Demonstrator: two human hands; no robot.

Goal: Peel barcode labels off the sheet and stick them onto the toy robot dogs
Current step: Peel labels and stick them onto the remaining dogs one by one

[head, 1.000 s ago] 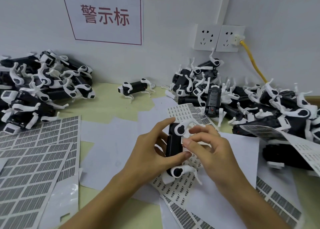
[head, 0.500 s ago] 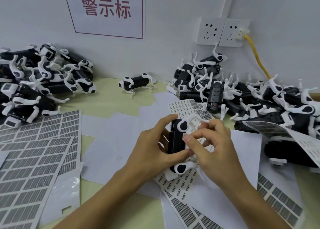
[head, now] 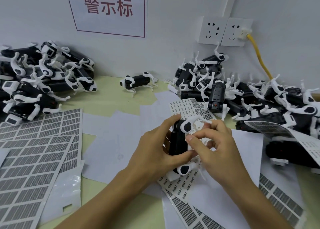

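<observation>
I note L hand (head: 152,152) clamping toy dog (head: 178,142) by rigid body, R hand (head: 216,145) pinching at its side; legs look fragile, avoid.

A pale grey-white wall (head: 173,55) stands behind a light yellow-green surface (head: 107,100). A white sign (head: 107,10) with red characters and a thin red border hangs on it. To its right sit two white sockets (head: 225,32); a yellow cable (head: 258,55) runs down from the right one.

Dog piles (head: 45,80) left and right (head: 251,97); lone dog (head: 137,81) between, by wall; label sheets (head: 32,152) front-left
</observation>
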